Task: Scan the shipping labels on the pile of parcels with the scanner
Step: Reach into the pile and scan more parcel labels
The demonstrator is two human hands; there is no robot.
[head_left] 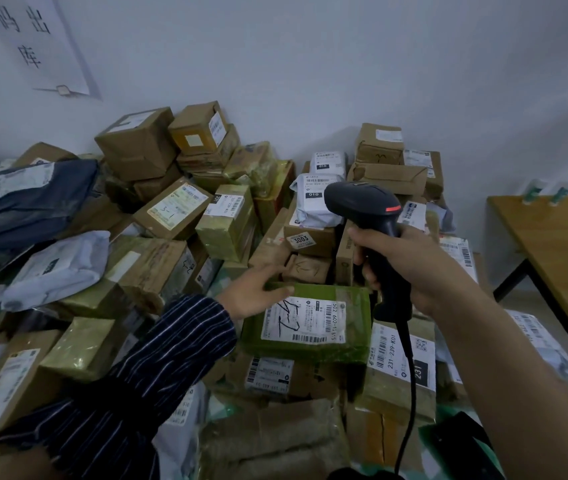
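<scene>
A pile of parcels [178, 216], brown cardboard boxes and grey and white bags with white labels, fills the floor against the wall. In front lies a green-taped box [355, 320] with its shipping label [305, 320] facing up. My left hand [256, 292], in a striped sleeve, rests with straight fingers on that box's far left corner. My right hand [410, 265] grips the handle of a black corded scanner [362, 202], held upright above and right of the green box, its head pointing left over the pile.
A wooden table [563, 244] with black legs stands at the right. A paper sign [33, 43] hangs on the wall at upper left. The scanner's cable [410, 393] hangs down over the front boxes. A box marked 231 [403, 372] lies under my right forearm.
</scene>
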